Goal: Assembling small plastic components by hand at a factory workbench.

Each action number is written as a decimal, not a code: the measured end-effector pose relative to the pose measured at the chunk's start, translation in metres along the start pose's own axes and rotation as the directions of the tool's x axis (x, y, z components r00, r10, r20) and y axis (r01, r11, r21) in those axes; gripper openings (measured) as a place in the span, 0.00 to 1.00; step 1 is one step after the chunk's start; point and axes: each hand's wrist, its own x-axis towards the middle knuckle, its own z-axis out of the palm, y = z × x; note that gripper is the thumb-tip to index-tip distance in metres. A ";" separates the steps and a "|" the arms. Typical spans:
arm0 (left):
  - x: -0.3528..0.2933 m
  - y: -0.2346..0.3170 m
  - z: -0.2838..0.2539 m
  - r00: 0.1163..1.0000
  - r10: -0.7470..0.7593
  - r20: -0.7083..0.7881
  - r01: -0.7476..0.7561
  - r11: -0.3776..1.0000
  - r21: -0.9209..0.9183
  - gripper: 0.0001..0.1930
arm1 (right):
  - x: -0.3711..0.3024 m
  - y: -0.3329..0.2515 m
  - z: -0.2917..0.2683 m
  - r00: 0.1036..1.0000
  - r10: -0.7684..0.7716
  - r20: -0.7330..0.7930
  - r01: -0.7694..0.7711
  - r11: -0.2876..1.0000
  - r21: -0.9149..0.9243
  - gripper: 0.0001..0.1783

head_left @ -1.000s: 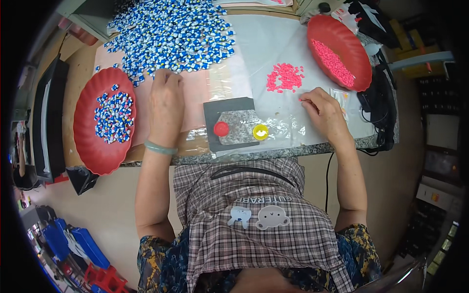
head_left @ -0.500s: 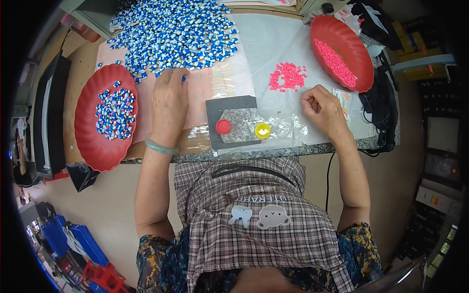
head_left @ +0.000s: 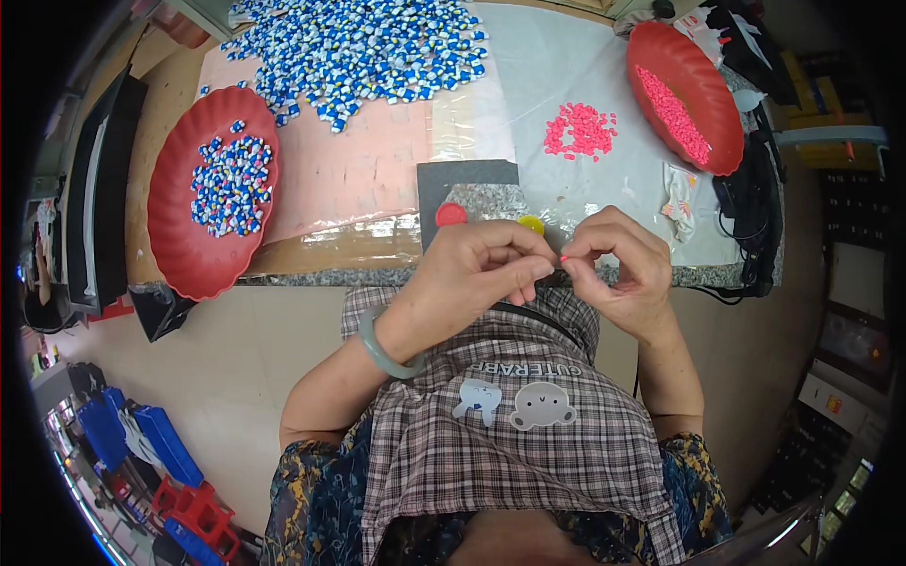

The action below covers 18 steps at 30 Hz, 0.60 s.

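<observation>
One small pink piece (head_left: 564, 258) is pinched in the right hand (head_left: 623, 269), right of the dark sheet (head_left: 477, 172); by its near edge, the left hand (head_left: 467, 274) has its grip nearly closed, contents unclear.

The heap of pieces (head_left: 368, 47) is behind the mat (head_left: 469, 174) on the worktop (head_left: 307, 279), mostly off to its left. Farther left of the mat there's a dish (head_left: 203, 269) with more pieces in it. Loose bits (head_left: 595, 132) lie behind the mat to the right, second dish (head_left: 706, 104) with bits in it way right. Caps (head_left: 451, 214) at its left and right.
</observation>
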 end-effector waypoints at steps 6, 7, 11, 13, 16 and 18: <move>-0.003 -0.005 -0.002 0.995 -0.093 0.045 0.094 0.995 -0.038 0.07 | 0.001 -0.006 0.004 0.992 -0.096 0.076 0.104 0.989 -0.108 0.11; -0.003 -0.005 -0.003 0.993 -0.096 0.067 0.097 0.995 -0.023 0.07 | 0.000 -0.007 0.004 0.992 -0.096 0.078 0.104 0.989 -0.106 0.11; -0.003 -0.012 -0.009 0.990 -0.095 0.100 0.102 0.993 -0.060 0.06 | -0.001 -0.006 0.005 0.988 -0.101 0.115 0.111 0.990 -0.084 0.11; -0.003 -0.012 -0.009 0.992 -0.082 0.092 0.085 0.996 -0.037 0.06 | -0.002 -0.006 0.006 0.988 -0.093 0.123 0.101 0.993 -0.062 0.11; -0.003 -0.014 -0.010 0.991 -0.079 0.106 0.085 0.995 -0.052 0.06 | -0.004 -0.006 0.007 0.994 -0.015 0.108 0.015 1.000 0.002 0.11; -0.003 -0.013 -0.009 0.991 -0.070 0.109 0.077 0.996 -0.053 0.05 | -0.005 -0.005 0.008 0.996 -0.029 0.085 0.030 0.999 -0.020 0.10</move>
